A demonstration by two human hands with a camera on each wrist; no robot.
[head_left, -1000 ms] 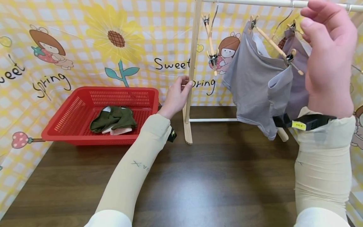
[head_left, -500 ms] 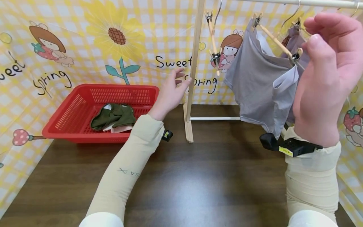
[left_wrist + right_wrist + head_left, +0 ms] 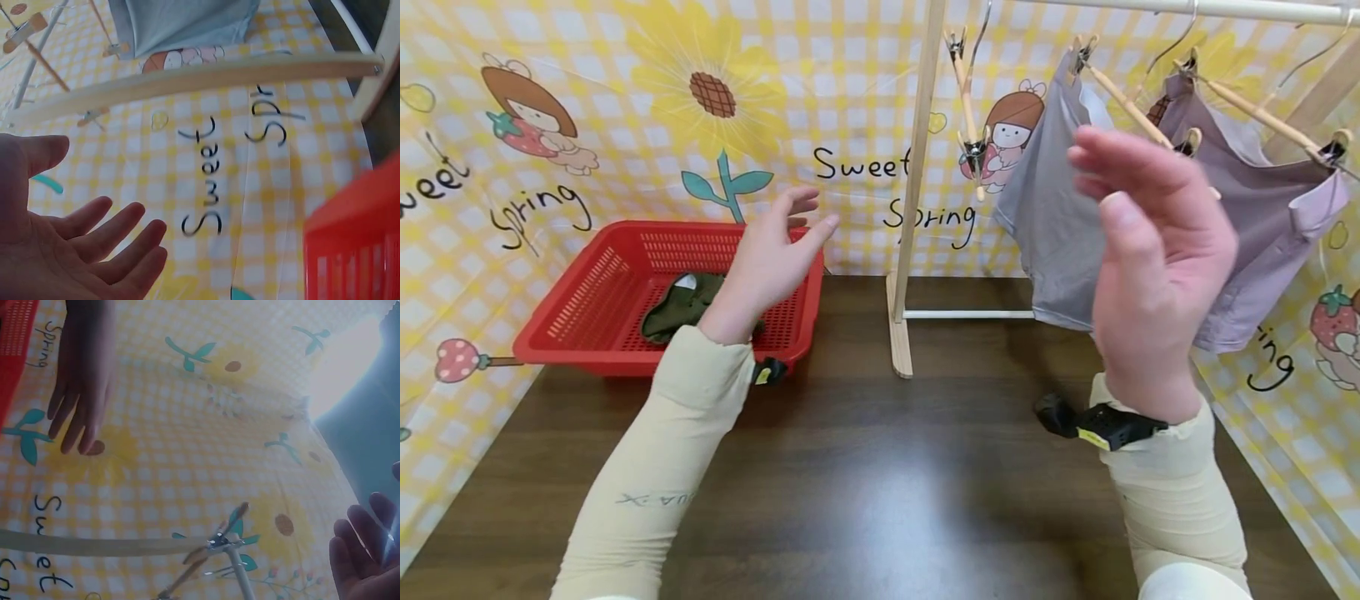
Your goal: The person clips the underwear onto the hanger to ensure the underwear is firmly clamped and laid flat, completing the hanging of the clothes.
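My left hand (image 3: 771, 258) hovers over the right part of the red basket (image 3: 542, 342), its fingers loose and holding nothing. Beneath it in the basket lies a dark green garment (image 3: 673, 312), partly hidden by the hand and forearm. My right hand (image 3: 1157, 267) is raised in front of the rack with relaxed fingers and nothing in them. Behind it, grey shorts (image 3: 1056, 225) hang from a clip hanger, their right part covered by the hand. Purple-grey shorts (image 3: 1247, 242) hang farther right on another hanger (image 3: 1255, 112). The left wrist view shows the left hand's spread fingers (image 3: 119, 231).
A wooden clothes rack (image 3: 917, 167) stands on the dark table (image 3: 865, 467), its white top rail (image 3: 1225, 10) along the back. A bare clip hanger (image 3: 967, 100) hangs near its left post. Patterned yellow checked cloth (image 3: 850, 67) covers the walls.
My left hand has moved left from the rack's post to over the basket. My right hand has come down and left, uncovering the purple-grey shorts and their hanger.
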